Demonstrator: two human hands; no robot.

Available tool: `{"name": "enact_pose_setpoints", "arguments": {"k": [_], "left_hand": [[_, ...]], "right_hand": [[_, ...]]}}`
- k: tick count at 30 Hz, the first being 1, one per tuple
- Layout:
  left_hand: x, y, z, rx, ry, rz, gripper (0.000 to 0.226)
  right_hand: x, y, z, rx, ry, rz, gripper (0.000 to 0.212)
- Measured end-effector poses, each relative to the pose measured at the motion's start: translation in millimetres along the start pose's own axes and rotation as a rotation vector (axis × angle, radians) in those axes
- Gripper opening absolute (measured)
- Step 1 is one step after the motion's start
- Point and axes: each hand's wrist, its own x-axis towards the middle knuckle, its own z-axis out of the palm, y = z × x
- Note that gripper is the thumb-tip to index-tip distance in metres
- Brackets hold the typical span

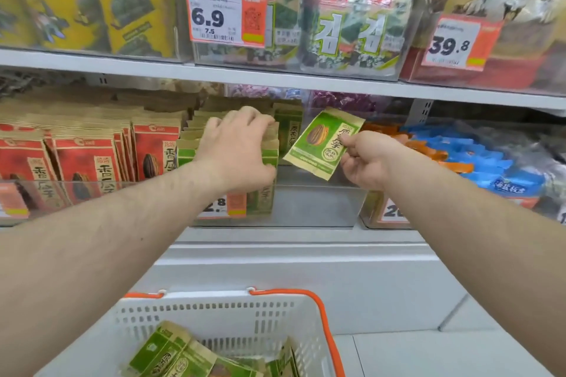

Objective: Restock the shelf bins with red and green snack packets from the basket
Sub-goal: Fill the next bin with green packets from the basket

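My one head camera looks forward and down, close on the far shelf bins (pixel 275 205), the basket (pixel 214 309) near below.

Top shelf, left: I see yellow packets (pixel 76 6) behind clear plastic.
Top shelf, middle: green-and-white seaweed packs (pixel 352 24), with a price tag reading 6.9 (pixel 225 17) in front.
Top shelf, right: a second tag reading 39.8 (pixel 458 44).
Lower shelf, right: I make out blue packets (pixel 490 159) beside orange packets (pixel 425 147).
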Motion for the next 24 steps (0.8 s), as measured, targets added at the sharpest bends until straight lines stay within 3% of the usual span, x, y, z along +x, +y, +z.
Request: {"name": "enact_pose_setpoints", "arguments": {"k": [6,10,15,19,21,24], "left_hand": [[21,-13,6,0.159,-0.2,-0.043,0.099],[21,-14,14,0.189,-0.18,-0.052,0.083],[24,-15,17,0.173,-0.165,-0.064,0.079],[21,-18,20,0.184,-0.105,-0.028,0.076],[21,-19,21,0.187,-0.086,-0.021,0.076],[20,-19,22,0.183,-0.08,-0.019,0.076]], "right_hand": [[59,-12,20,-0.173,0.14,-0.047,0.016],[104,-8,38,-0.31,0.129,-0.111,0.015],[140,1,59,-0.332,0.129,-0.149,0.021],[156,0,67,-0.326,0.17,-0.214,0.006],[164,0,69,-0.285,0.093,-0.231,0.012],[173,8,72,-0.41,0.105,-0.242,0.024]]}}
